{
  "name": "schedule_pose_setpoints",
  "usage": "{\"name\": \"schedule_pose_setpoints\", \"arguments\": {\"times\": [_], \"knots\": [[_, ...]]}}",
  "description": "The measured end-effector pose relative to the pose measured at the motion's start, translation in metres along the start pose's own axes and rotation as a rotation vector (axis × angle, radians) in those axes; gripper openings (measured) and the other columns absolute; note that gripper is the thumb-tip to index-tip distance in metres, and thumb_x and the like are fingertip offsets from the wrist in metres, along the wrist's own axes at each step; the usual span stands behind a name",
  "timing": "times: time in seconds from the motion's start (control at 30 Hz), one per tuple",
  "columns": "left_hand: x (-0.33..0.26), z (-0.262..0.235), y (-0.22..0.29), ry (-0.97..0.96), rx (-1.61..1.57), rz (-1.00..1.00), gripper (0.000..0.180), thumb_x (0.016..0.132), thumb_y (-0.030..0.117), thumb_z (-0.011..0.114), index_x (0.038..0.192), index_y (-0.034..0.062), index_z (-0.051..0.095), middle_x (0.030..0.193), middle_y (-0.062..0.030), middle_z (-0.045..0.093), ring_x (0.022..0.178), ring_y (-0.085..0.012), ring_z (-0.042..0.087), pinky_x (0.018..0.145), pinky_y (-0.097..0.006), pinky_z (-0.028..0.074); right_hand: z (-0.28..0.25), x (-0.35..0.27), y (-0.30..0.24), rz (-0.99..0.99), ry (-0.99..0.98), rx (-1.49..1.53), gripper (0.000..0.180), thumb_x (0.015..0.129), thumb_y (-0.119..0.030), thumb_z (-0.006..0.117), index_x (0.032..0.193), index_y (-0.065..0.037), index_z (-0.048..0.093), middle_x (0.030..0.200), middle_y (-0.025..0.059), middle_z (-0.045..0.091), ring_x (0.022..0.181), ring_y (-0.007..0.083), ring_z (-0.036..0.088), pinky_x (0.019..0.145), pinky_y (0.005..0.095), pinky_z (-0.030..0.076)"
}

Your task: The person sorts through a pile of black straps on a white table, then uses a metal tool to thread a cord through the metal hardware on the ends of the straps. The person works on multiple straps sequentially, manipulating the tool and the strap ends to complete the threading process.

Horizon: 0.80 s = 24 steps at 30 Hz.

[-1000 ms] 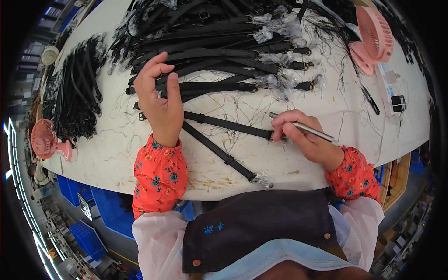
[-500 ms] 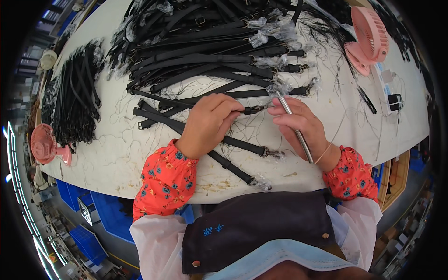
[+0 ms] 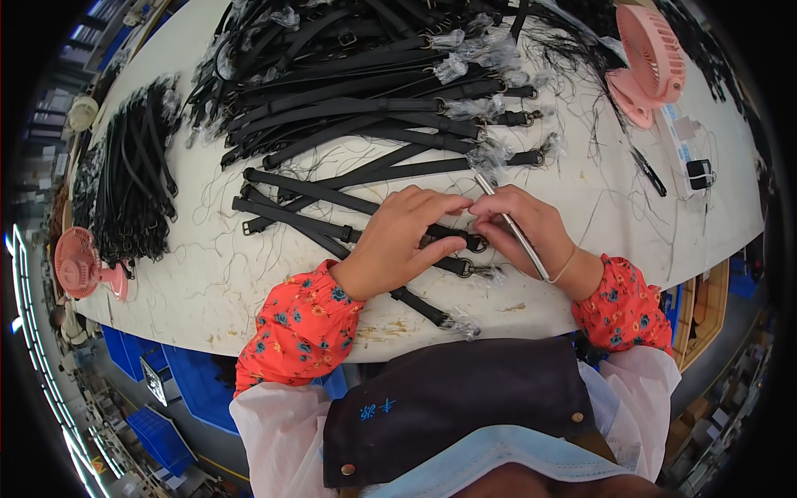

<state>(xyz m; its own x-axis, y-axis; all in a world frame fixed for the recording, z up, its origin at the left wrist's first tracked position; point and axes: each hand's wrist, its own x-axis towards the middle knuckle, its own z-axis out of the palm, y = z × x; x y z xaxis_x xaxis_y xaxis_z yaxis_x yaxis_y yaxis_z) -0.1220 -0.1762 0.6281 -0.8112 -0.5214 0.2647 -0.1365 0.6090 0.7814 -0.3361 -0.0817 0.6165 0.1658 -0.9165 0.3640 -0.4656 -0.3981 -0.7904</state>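
My left hand point(image 3: 407, 236) spans a black strap point(image 3: 320, 192), its thumb and index finger spread apart. The strap runs under that hand toward my right hand, with a metal ring at its near end. In my right hand point(image 3: 535, 232) a slim silver metal rod point(image 3: 516, 236) lies slanted, held along the fingers and palm. The fingertips of both hands come close together above the strap's end. Whether a thread is between them is too small to tell. Two more straps lie crossed below, one ending in a clasp with clear plastic wrap point(image 3: 490, 273).
A large pile of black straps point(image 3: 332, 108) covers the far table, and a bundle point(image 3: 129, 174) hangs together at left. Pink fans point(image 3: 643, 62) stand at far right and left. A black pen-like tool point(image 3: 649, 173) and a small black box point(image 3: 700, 174) lie right.
The strap's ringed end has come down toward me, onto the other straps. My left hand has moved right and its fingers have spread. My right hand keeps the rod, its fingers more curled.
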Motion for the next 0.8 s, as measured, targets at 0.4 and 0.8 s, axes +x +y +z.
{"name": "schedule_pose_setpoints", "arguments": {"times": [0.4, 0.8], "knots": [[-0.001, -0.009, -0.003, -0.103, 0.094, -0.054, 0.011, 0.081, 0.007, 0.072, 0.093, 0.0059, 0.070, 0.083, -0.0070, 0.061, 0.082, -0.0270, 0.055, 0.076, -0.038, 0.045, -0.006, -0.003, 0.000, -0.021, -0.192, 0.002, 0.036, 0.086, 0.002, 0.069, 0.118, -0.008, 0.057, 0.104, 0.0126, 0.061, 0.088, 0.0319, 0.065, 0.077, 0.0373, 0.054], [-0.006, -0.047, -0.006, 0.007, 0.228, -0.033, 0.019, 0.081, 0.002, 0.068, 0.099, 0.0064, 0.066, 0.108, -0.0104, 0.063, 0.102, -0.0315, 0.058, 0.092, -0.041, 0.045, -0.013, 0.001, -0.002, 0.010, -0.150, -0.094, 0.034, 0.086, 0.003, 0.066, 0.118, -0.007, 0.058, 0.100, 0.0120, 0.063, 0.086, 0.0304, 0.065, 0.078, 0.0360, 0.053]]}}
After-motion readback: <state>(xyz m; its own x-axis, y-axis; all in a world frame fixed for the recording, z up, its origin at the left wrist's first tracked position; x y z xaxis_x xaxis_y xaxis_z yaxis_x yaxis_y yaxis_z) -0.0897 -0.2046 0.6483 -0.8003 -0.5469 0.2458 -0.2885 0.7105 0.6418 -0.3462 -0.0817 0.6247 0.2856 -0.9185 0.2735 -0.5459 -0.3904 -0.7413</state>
